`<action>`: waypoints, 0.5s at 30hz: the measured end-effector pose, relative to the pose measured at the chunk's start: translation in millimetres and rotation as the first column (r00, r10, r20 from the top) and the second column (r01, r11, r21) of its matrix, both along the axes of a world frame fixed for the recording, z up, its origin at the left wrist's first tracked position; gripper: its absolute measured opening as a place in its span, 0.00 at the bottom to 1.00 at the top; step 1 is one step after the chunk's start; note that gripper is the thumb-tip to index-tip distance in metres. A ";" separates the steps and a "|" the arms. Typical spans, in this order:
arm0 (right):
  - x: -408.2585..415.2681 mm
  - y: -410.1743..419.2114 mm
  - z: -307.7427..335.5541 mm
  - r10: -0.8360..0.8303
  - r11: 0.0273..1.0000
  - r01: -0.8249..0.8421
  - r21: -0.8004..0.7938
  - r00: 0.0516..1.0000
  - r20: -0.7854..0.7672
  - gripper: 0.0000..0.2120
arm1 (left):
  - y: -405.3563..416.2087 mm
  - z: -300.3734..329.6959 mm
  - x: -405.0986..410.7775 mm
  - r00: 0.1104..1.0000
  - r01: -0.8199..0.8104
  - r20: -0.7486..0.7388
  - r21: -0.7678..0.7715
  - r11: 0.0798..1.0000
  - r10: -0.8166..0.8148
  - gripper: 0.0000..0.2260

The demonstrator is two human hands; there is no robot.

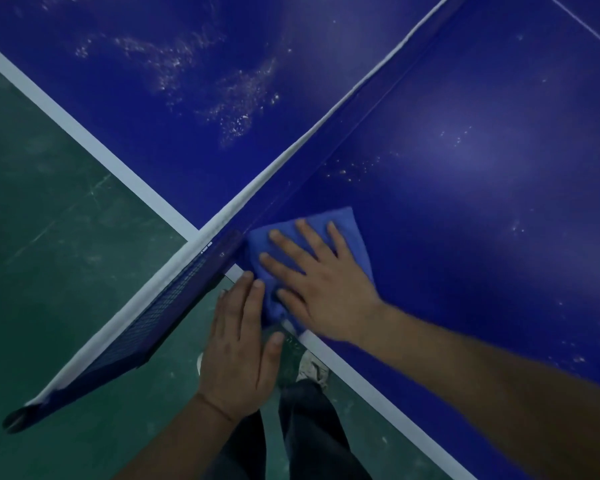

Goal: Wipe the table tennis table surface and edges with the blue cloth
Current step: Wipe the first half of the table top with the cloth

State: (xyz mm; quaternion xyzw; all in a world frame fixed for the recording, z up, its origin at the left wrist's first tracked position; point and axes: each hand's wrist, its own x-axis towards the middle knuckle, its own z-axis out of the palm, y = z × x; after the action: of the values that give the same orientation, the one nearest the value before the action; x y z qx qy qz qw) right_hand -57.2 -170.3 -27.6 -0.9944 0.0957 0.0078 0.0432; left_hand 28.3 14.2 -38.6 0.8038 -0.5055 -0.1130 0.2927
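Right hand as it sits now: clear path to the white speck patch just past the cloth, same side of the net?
Probably yes. The right hand lies flat on the blue cloth, and the speck patch lies ahead on bare table surface. The net runs alongside, not across.

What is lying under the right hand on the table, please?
The blue cloth lies under the right hand, flat on the table. The covered surface beneath is hidden.

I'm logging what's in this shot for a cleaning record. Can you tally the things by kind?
Hands: 2, left hand and right hand
Cloths: 1, blue cloth
Nets: 1, net
Tables: 1, table tennis table
Shoes: 1, shoe
Total: 6
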 end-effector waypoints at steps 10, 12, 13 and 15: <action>16.7 -169.3 10.6 -0.824 0.566 0.824 -0.030 0.566 0.000 0.29 | -42.2 10.0 15.9 0.994 0.047 0.096 0.114 0.992 -0.059 0.28; 27.4 -98.8 2.9 -0.549 0.834 0.549 -0.064 0.836 0.015 0.29 | -45.5 1.3 19.7 0.986 0.068 0.137 0.160 0.985 -0.091 0.30; 21.9 -65.6 0.2 -0.359 0.932 0.359 -0.050 0.933 0.001 0.28 | -45.3 -2.3 20.6 0.981 0.078 0.160 0.174 0.982 -0.106 0.30; -2.8 -43.0 -0.7 -0.054 0.998 0.053 -0.020 0.998 -0.044 0.27 | -43.0 -6.0 20.9 0.972 0.092 0.195 0.189 0.978 -0.129 0.31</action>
State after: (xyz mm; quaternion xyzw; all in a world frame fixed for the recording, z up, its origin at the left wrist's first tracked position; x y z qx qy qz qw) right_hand -60.0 -213.3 -28.3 -0.9914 0.1235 0.0278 0.0321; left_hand 49.2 -28.8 -44.6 0.8047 -0.5650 -0.0899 0.1585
